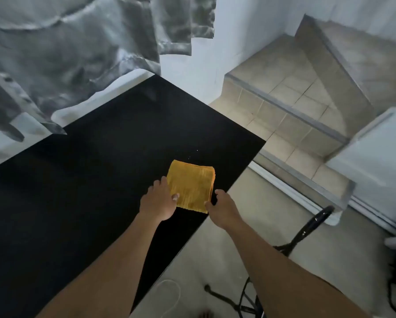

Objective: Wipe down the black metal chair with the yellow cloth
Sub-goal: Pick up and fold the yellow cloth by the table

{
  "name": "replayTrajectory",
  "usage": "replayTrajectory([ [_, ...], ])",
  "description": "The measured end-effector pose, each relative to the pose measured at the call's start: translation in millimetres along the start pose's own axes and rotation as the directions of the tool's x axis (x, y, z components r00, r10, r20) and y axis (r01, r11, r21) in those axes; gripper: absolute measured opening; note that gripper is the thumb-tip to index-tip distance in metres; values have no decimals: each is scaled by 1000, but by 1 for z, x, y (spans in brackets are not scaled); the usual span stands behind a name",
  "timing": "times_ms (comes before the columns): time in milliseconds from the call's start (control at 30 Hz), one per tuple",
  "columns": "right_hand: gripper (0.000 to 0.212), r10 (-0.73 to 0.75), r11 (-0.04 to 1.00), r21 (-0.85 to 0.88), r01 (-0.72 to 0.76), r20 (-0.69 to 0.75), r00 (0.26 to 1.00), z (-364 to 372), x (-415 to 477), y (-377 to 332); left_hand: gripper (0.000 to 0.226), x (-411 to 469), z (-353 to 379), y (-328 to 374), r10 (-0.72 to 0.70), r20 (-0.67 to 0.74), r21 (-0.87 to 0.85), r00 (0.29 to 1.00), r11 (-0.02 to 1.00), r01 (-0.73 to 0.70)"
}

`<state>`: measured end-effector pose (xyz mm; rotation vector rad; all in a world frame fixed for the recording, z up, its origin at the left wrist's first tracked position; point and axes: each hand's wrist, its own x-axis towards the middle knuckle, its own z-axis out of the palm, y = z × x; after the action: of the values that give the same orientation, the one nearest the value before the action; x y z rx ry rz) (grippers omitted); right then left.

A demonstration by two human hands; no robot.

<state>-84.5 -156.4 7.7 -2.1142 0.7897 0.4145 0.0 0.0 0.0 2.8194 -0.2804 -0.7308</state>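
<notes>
Both hands are on the cloth (190, 186), which lies folded into a thick yellow square on the black table (82, 180), close to the table's right edge. The left hand (158, 201) holds the cloth's left side, thumb laid on top near the lower left corner and the fingers curled along the edge; whether they reach under the fabric I cannot tell. The right hand (222, 208) pinches the lower right corner, thumb touching the fabric, the other fingers bent beside the cloth's right edge. The cloth looks flat against the tabletop, its ribbed weave running toward the person. Both bare forearms come up from the bottom of the view, the left across the tabletop, the right over the floor beside the table. The tabletop is matte and dark, with a few pale specks just beyond the cloth. Down to the right, on the grey floor, stands the chair (307, 232), a glossy black metal thing seen only in part: a curved bar rising near the steps and thin legs lower down under the right arm. It is well apart from the cloth. A white cord (177, 294) loops on the floor by the table's edge. Past the table, tiled steps (284, 115) climb to the right, and a grey marbled sheet (66, 53) hangs on the wall behind.
</notes>
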Motion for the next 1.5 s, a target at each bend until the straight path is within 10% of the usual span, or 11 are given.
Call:
replayTrajectory([
  [433,41,211,939,294,-176,-91,973,24,17,-9,18,14,11,5,-172,72,-400,982,897,187],
  [733,16,193,878,451,-160,-28,981,15,6,-4,19,-2,7,8,-141,92,-716,986,678,164],
  [833,15,198,774,611,-162,10,980,4,1,-7,20,-7,-2,15,-106,99,-786,989,602,143],
  [1000,22,160,270,902,-338,304,939,-25,-9,-11,34,-11,-19,33,-80,150,-837,985,521,169],
  [1300,36,69,286,933,-217,206,976,-63,-26,-7,55,-30,-35,57,-73,248,-894,966,367,257],
  [1500,22,0,173,974,-144,146,989,-114,-64,1,35,-58,-57,103,101,102,-904,990,424,50],
])
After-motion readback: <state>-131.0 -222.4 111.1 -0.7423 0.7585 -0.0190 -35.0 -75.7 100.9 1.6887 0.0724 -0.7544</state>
